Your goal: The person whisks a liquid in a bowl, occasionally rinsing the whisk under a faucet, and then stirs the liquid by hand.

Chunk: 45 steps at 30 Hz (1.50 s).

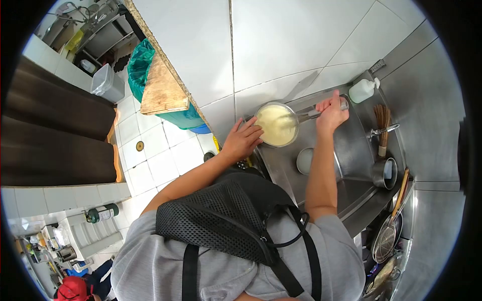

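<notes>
A round bowl (296, 131) of pale yellow, creamy mixture (275, 125) rests at the left end of the steel sink counter. My left hand (244, 139) grips its near left rim, the fingers reaching over the edge. In my right hand (332, 114), the fingers are closed round the metal handle of a whisk (307, 116), whose wire end dips into the mixture. The thumb points up along the handle. Below and right of the bowl, a white round dish (305, 161) sits in front of my right forearm, partly hidden by it.
Behind the sink basin (351, 150) stand a soap pump bottle (362, 91), a brush of stiff bristles (382, 120), a tap (384, 130) and a metal pot (380, 174). A strainer (385, 241) lies at right. Left are a green-lined bin (138, 62) and a person in a red cap (72, 288).
</notes>
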### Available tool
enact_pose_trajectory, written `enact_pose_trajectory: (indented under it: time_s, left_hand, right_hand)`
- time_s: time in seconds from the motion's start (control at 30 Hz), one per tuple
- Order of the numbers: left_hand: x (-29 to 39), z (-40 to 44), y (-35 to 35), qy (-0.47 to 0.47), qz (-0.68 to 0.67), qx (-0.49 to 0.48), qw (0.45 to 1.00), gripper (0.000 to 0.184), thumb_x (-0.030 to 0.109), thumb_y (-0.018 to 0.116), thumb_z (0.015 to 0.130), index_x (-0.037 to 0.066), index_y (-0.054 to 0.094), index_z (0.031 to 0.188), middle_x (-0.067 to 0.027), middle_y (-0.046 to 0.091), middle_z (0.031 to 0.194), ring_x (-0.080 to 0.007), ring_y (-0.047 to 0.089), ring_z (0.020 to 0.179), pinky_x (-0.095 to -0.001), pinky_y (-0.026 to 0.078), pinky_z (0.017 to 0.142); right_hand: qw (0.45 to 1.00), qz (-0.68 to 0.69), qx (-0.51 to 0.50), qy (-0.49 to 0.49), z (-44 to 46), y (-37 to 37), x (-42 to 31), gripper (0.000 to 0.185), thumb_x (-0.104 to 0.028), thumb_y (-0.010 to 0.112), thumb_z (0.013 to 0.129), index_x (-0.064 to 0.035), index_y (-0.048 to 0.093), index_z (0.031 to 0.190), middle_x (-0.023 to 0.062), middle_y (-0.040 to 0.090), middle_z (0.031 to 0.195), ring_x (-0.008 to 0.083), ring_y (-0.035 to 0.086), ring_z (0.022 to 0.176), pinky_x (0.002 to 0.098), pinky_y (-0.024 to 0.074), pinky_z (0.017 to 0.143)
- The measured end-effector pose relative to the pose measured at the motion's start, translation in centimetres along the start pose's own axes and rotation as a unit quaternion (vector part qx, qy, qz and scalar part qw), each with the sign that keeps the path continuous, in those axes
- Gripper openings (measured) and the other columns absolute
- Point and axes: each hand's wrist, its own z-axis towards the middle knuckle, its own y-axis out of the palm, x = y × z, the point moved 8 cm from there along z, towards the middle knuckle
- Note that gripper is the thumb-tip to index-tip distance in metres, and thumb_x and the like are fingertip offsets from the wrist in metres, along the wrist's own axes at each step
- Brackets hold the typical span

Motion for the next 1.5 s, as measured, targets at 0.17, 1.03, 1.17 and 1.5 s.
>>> enact_pose_trajectory:
  time_s: [0.17,1.03,1.17,1.5]
  left_hand:
    - [-0.1,0.2,-0.3,-0.007,-0.005,0.003,1.000,0.030,0.021,0.069,0.084,0.013,0.063,0.113,-0.0016,0.061,0.119,-0.0236,0.044,0.132,-0.0515,0.032,0.109]
    - [0.2,-0.3,-0.3,0.002,-0.017,0.015,1.000,0.027,0.021,0.068,0.085,0.012,0.063,0.110,-0.0021,0.062,0.118,-0.0240,0.046,0.131,-0.0522,0.032,0.107]
    - [0.3,-0.1,-0.1,-0.012,-0.020,0.008,1.000,0.027,0.020,0.068,0.085,0.012,0.063,0.110,-0.0024,0.062,0.118,-0.0238,0.046,0.131,-0.0513,0.032,0.107]
    - [0.0,-0.2,-0.3,-0.008,-0.028,0.007,1.000,0.026,0.020,0.068,0.085,0.012,0.063,0.110,-0.0026,0.062,0.118,-0.0239,0.045,0.132,-0.0517,0.032,0.107]
  right_hand:
    - [0.983,0.054,-0.138,0.108,-2.0,2.3,1.9,0.038,-0.012,0.056,0.094,-0.0091,0.036,0.063,0.0030,0.036,0.048,0.0141,0.034,0.038,0.0324,0.0315,0.039]
    - [0.991,0.001,-0.114,0.069,-0.2,2.4,1.5,0.032,-0.009,0.058,0.092,-0.0084,0.039,0.067,0.0029,0.036,0.048,0.0144,0.034,0.037,0.0320,0.0313,0.037]
    - [0.994,0.055,-0.062,0.069,-1.8,2.1,3.1,0.031,-0.008,0.056,0.092,-0.0082,0.039,0.067,0.0026,0.036,0.048,0.0144,0.034,0.037,0.0326,0.0316,0.037]
    - [0.968,0.056,-0.196,0.147,-2.5,4.9,3.1,0.033,-0.004,0.061,0.088,-0.0078,0.039,0.064,0.0031,0.040,0.048,0.0133,0.037,0.036,0.0318,0.0319,0.035]
